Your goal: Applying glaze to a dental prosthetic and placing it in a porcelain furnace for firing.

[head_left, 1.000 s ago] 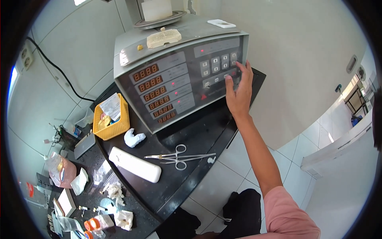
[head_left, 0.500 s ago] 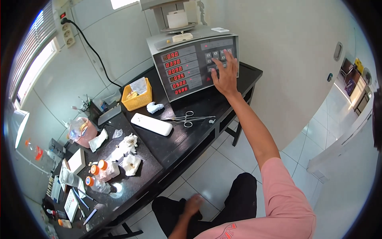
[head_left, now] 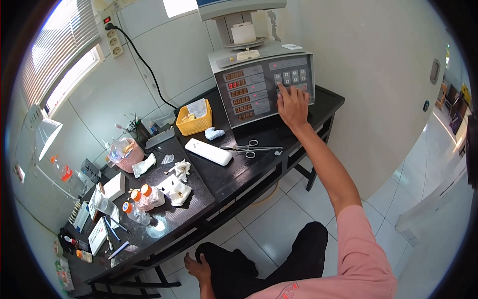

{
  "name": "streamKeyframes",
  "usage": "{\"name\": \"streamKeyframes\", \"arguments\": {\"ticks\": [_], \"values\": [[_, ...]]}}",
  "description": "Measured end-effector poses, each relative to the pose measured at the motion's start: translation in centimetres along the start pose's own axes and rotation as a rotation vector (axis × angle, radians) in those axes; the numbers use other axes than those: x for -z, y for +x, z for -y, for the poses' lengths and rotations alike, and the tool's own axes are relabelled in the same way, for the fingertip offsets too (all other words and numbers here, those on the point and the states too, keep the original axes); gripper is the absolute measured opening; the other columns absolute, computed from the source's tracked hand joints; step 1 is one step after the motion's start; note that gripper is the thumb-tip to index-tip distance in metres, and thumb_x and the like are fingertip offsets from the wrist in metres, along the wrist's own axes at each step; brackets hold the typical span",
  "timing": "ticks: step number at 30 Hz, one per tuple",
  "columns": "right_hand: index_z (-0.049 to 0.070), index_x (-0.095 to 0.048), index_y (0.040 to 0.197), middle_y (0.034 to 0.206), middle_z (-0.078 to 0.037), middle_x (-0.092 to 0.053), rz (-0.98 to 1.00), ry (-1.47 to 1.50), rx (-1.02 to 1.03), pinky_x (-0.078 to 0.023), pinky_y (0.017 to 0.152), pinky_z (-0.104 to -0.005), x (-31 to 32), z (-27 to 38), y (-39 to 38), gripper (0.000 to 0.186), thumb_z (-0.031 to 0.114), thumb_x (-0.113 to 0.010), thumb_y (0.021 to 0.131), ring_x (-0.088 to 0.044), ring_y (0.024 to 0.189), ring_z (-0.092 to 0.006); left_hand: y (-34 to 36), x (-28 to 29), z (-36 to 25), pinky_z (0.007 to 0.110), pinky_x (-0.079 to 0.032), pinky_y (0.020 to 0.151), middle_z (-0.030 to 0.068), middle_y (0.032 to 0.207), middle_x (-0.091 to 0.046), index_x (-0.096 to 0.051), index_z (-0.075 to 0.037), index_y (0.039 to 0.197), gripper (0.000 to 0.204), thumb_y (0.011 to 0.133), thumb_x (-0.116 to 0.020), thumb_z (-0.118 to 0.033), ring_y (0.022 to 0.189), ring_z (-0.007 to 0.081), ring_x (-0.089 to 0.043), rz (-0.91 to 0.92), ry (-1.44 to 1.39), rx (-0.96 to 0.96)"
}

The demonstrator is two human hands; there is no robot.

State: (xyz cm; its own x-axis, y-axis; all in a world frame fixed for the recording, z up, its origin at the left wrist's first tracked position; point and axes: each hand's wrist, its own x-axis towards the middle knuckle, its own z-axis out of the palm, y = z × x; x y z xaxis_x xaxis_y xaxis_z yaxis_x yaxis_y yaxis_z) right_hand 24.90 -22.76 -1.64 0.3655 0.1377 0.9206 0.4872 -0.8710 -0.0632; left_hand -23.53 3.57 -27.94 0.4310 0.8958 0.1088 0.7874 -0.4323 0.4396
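Note:
My right hand [head_left: 294, 108] reaches to the front panel of a grey box-shaped machine [head_left: 269, 70], which has rows of red digit displays on its left half. Its index finger is stretched out, with the tip at the lower edge of the keypad [head_left: 291, 75]; the other fingers are apart over the panel, and nothing is held. By my left knee, my left hand [head_left: 198, 268] hangs with fingers apart and holds nothing. On top of the machine, a white block [head_left: 243, 34] rests on a round plate below the raised head.
The black table [head_left: 234, 177] bears metal scissor-handled clamps [head_left: 251, 149], a white oblong case [head_left: 208, 151], a yellow basket [head_left: 194, 119], orange-capped bottles [head_left: 137, 213], crumpled tissue [head_left: 178, 191] and a pink tub [head_left: 126, 155]. A desk lamp [head_left: 50, 134] stands at the left, a pale door [head_left: 368, 114] at the right.
My right hand has dropped from the upper keypad to its lower edge. My left hand has moved left, to beside the knee. The view has shifted, and most display digits look dimmer.

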Motion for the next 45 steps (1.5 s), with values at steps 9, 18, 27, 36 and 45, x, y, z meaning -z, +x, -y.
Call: {"name": "streamKeyframes", "arguments": {"ticks": [9,18,27,36,45], "values": [[0.009,-0.05,0.136,0.076,-0.01,-0.068,0.033,0.01,0.013,-0.043,0.074,-0.041,-1.4,0.4,-0.7,0.053,0.007,-0.06,0.083,-0.065,0.069,-0.0277,-1.9,-3.3,1.4,0.051,-0.047,0.09,0.0291,0.121,-0.054,-0.038,0.002,0.137,0.06,0.096,-0.051,-0.041,0.106,0.0461,-0.057,0.13,0.032,0.052],[0.013,-0.046,0.139,0.074,-0.012,-0.068,0.053,-0.018,0.0,-0.05,0.067,-0.0448,-1.8,-0.1,-0.8,0.059,0.008,-0.06,0.082,-0.065,0.065,-0.0329,-1.9,-3.7,1.5,0.051,-0.047,0.09,0.0292,0.12,-0.055,-0.04,0.004,0.134,0.058,0.095,-0.052,-0.038,0.107,0.0459,-0.057,0.097,-0.026,0.006],[0.014,-0.046,0.139,0.072,-0.012,-0.066,0.055,-0.057,0.014,-0.052,0.065,-0.0436,-1.7,-0.1,-1.0,0.059,0.009,-0.06,0.082,-0.065,0.062,-0.0324,-2.0,-3.5,1.3,0.051,-0.046,0.092,0.031,0.122,-0.054,-0.04,0.004,0.134,0.057,0.095,-0.052,-0.036,0.108,0.0478,-0.057,0.081,-0.028,0.024],[0.015,-0.046,0.14,0.07,-0.011,-0.065,0.063,-0.044,0.0,-0.054,0.064,-0.0419,-1.6,0.0,-1.0,0.061,0.013,-0.063,0.081,-0.063,0.058,-0.0317,-2.1,-2.7,1.0,0.051,-0.047,0.092,0.0306,0.121,-0.054,-0.039,0.006,0.135,0.061,0.096,-0.05,-0.039,0.108,0.0465,-0.057,0.074,-0.04,0.007],[0.017,-0.044,0.141,0.072,-0.014,-0.066,0.101,-0.045,-0.022,-0.055,0.063,-0.0462,-1.5,0.0,-0.9,0.062,0.011,-0.06,0.082,-0.065,0.061,-0.0362,-1.9,-3.3,1.3,0.05,-0.048,0.091,0.0301,0.12,-0.055,-0.04,0.006,0.133,0.059,0.095,-0.051,-0.038,0.107,0.046,-0.057,0.076,-0.01,0.036]]}}
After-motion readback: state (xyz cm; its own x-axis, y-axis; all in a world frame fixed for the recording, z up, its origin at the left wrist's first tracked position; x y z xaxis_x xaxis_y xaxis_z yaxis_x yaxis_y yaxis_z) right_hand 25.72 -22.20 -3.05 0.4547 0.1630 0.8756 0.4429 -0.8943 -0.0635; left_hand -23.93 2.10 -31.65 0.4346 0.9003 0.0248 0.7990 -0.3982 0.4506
